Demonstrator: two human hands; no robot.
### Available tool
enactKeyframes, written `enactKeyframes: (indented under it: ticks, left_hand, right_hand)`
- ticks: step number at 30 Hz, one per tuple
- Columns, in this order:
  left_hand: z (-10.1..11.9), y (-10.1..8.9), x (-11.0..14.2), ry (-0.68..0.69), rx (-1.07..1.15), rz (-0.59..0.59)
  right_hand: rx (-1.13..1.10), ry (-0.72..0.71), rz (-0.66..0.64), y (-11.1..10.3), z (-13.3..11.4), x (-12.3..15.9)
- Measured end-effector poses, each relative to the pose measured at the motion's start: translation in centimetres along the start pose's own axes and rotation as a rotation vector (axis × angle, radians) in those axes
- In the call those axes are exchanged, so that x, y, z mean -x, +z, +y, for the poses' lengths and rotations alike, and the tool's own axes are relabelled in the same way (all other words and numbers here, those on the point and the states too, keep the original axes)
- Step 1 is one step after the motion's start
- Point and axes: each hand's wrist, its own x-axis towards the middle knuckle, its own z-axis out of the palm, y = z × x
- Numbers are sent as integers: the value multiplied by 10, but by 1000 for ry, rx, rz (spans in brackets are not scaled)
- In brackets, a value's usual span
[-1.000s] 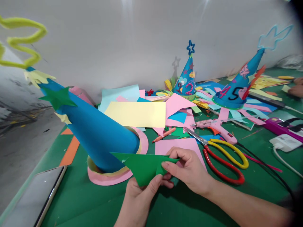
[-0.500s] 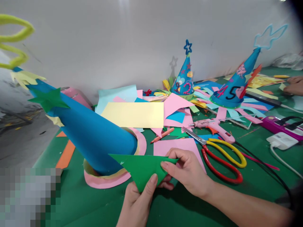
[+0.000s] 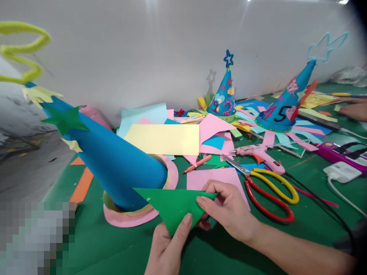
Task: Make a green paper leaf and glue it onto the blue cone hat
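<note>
Hands: The green paper [image 3: 169, 208] was pinched at two places, its right end held between thumb and fingers by the right hand [image 3: 232, 212], its lower part gripped by the left hand [image 3: 168, 244] with the thumb laid on the front.
Green paper's long edge: It was stretched crosswise above the left hand, the right end tucked into the right hand's grip, the left corner left free.
Blue cone hat: To the left of both hands and beyond them, the blue cone hat [image 3: 123, 164] was tilted leftward, the left hand being nearer; its brim was overlapped in view by the free corner, though contact could not be told.
Right hand's far side: A pink sheet [image 3: 212, 177] was partly covered by the right hand, with scissors [image 3: 249, 174] laid beyond and to its right.
Since a second earlier: The left thumb had been drawn slightly away from the right thumb, and the paper's lower corner was dropped lower.
</note>
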Motion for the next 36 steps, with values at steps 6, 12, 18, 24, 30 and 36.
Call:
enactKeyframes:
  ticks: [6, 12, 18, 24, 30, 36]
  left_hand:
    - [-3, 0, 0, 31, -102, -26]
    - [-3, 0, -2, 97, -229, -21]
    - [3, 4, -4, 88, -140, -19]
    - [18, 7, -8, 28, 129, -32]
    - [19, 6, -6, 43, 102, -51]
    - [15, 5, -5, 65, 15, -11]
  right_hand:
    - [111, -22, 27, -1, -1, 1]
    - [85, -13, 30, 1, 2, 2]
    - [171, -5, 54, 0, 2, 0]
    - [53, -105, 10, -3, 1, -2]
    - [-123, 12, -234, 3, 0, 0]
    - [-49, 10, -126, 4, -2, 0]
